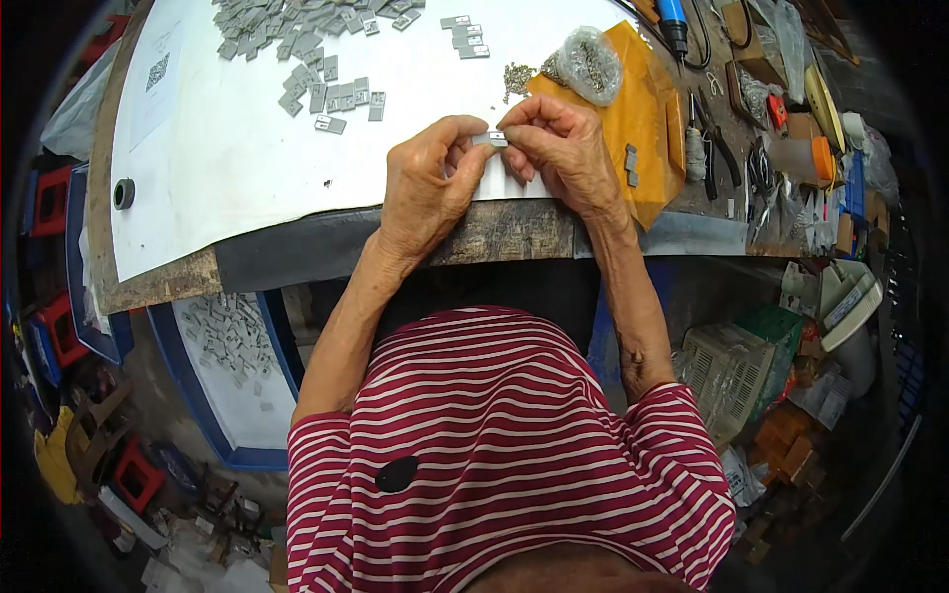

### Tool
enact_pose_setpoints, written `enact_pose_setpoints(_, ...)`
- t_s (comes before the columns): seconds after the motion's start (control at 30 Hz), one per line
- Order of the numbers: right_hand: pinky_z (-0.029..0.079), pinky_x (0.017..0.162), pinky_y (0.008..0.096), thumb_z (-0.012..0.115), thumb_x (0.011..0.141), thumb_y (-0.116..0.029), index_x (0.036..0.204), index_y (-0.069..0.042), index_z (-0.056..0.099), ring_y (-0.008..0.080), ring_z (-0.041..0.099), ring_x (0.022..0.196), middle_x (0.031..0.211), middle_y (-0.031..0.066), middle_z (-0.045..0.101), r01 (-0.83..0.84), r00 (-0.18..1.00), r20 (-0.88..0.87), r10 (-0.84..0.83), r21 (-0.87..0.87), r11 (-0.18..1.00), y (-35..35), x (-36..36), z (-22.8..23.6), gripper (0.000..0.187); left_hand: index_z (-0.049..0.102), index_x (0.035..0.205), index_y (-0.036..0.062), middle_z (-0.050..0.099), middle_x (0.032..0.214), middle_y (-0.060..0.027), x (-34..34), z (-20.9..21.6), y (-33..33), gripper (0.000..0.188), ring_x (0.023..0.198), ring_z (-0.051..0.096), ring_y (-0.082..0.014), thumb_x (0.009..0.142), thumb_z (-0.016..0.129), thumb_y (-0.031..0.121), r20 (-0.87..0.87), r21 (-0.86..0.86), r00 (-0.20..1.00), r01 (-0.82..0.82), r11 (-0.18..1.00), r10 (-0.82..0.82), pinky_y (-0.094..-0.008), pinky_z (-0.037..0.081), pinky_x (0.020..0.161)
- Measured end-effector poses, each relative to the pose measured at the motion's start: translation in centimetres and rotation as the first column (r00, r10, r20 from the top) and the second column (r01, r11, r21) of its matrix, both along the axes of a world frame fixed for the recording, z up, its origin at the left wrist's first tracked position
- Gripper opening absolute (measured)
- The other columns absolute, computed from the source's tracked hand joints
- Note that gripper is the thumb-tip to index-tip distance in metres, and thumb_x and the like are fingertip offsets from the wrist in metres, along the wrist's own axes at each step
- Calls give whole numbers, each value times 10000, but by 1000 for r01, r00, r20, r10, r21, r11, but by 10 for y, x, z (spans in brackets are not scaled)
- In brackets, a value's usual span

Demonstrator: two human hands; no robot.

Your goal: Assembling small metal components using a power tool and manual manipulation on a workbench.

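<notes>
My left hand (427, 183) pinches a small flat grey rectangular piece (491, 139) between thumb and fingers, just above the white sheet (217, 148). My right hand (565, 148) closes on the right end of that same piece; anything tinier in its fingertips is too small to make out. Just beyond the hands lies a little heap of tiny brass-coloured parts (517, 81). A clear plastic bag (590, 65) full of similar parts sits beside it on an orange-yellow envelope (647, 109). Several grey pieces (469, 38) are lined up farther back.
A large pile of grey pieces (297, 25) spreads at the far left, with loose ones (346, 96) nearer. A black ring (124, 194) lies at the left edge. Pliers (727, 153) and a blue-handled tool (673, 25) lie right. Below, a blue-rimmed tray (163, 341) holds more pieces.
</notes>
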State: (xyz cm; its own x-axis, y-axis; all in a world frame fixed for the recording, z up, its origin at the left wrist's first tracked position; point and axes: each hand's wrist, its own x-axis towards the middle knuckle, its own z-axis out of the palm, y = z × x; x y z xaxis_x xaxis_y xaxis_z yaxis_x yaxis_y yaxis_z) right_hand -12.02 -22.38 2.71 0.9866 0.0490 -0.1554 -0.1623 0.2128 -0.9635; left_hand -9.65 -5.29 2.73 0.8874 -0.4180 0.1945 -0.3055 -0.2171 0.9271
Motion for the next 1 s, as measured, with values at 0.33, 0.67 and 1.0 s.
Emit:
enact_pose_setpoints(0.33, 440, 440, 182, 571, 813, -16, 856, 43, 584, 81, 546, 504, 622, 61, 587, 24, 1000, 13, -22, -126, 992, 2, 1, 3, 74, 614, 937, -1, 593, 783, -81, 6, -3, 0, 172, 631, 559, -141, 771, 645, 30, 228, 100, 973, 17, 995, -39, -245, 448, 556)
enact_pose_setpoints(0.67, 469, 485, 194, 553, 839, -38, 883, 55, 579, 91, 557, 530, 650, 73, 594, 39, 999, 23, -37, -104, 994, 2, 3, 1, 106, 596, 925, 7, 554, 818, -88, 19, 1, 2, 168, 651, 530, -166, 763, 635, 28, 306, 224, 945, 42, 974, -111, -262, 439, 565)
enact_pose_setpoints(1.0, 455, 524, 184, 525, 882, -67, 896, 52, 574, 87, 543, 561, 704, 68, 591, 180, 983, 60, -173, -127, 976, 5, 2, 3, 129, 625, 848, 10, 576, 787, -92, 60, -14, -7, 142, 622, 541, -207, 727, 661, 75, 406, 234, 912, -165, 958, 59, -296, 425, 545)
